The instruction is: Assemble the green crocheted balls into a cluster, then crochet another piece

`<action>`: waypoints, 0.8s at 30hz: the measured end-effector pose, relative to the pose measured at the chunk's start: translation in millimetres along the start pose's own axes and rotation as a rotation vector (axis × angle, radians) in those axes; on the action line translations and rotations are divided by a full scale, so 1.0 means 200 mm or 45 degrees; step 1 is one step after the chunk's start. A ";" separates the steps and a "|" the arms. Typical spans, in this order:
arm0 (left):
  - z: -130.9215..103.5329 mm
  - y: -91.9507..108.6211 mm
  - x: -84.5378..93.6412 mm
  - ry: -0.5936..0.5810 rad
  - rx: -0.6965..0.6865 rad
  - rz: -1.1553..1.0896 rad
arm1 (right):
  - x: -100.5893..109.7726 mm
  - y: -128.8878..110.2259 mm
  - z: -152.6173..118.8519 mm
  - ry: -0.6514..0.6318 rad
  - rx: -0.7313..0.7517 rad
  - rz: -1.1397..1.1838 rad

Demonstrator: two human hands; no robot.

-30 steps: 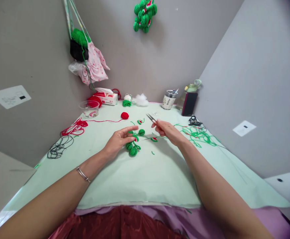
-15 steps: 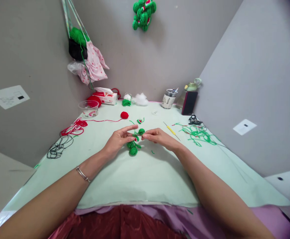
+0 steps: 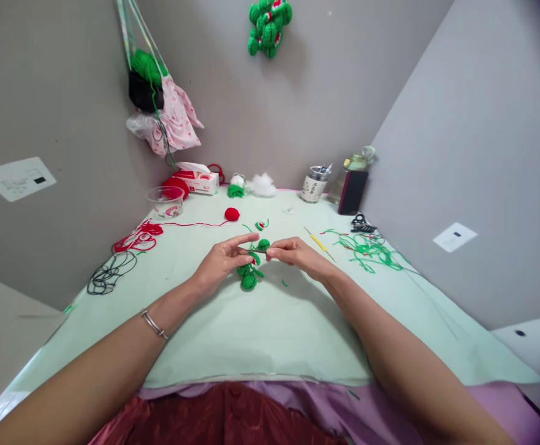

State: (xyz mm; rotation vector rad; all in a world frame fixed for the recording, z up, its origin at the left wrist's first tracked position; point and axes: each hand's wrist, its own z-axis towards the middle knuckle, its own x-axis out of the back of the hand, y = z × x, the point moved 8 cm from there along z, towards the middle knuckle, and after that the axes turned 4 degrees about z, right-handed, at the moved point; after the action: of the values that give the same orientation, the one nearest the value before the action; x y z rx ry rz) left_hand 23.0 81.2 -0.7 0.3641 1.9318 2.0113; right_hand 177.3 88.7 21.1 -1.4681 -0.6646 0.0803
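Note:
A green crocheted piece with round ends and a red-and-white spot hangs below the fingertips of my left hand. That hand pinches it between thumb and fingers, with the index finger held out straight above. My right hand is closed on a thin dark needle-like tool, which reaches left across to the crocheted piece. One round green end sticks up behind this tool. The tool's tip is hidden by my left fingers. A small green, red and white crocheted bit lies just beyond the hands.
A yellow-handled crochet hook lies to the right, near tangled green yarn and black scissors. Left are red yarn, black cord and a clear tub. A red yarn ball sits ahead.
The thin tool shows darker and longer between my hands now, and my right fingers have shifted very slightly right. My left hand keeps its grip on the crocheted piece.

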 end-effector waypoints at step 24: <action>-0.03 -0.01 -0.11 -0.126 0.024 -0.025 | -0.11 -0.03 0.00 0.270 0.122 0.056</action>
State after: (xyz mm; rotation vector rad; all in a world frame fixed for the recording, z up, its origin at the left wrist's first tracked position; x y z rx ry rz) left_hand 40.6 68.0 -2.6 0.4385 1.8886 1.9263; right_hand 157.5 78.1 18.7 -1.3768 -0.4505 -0.0095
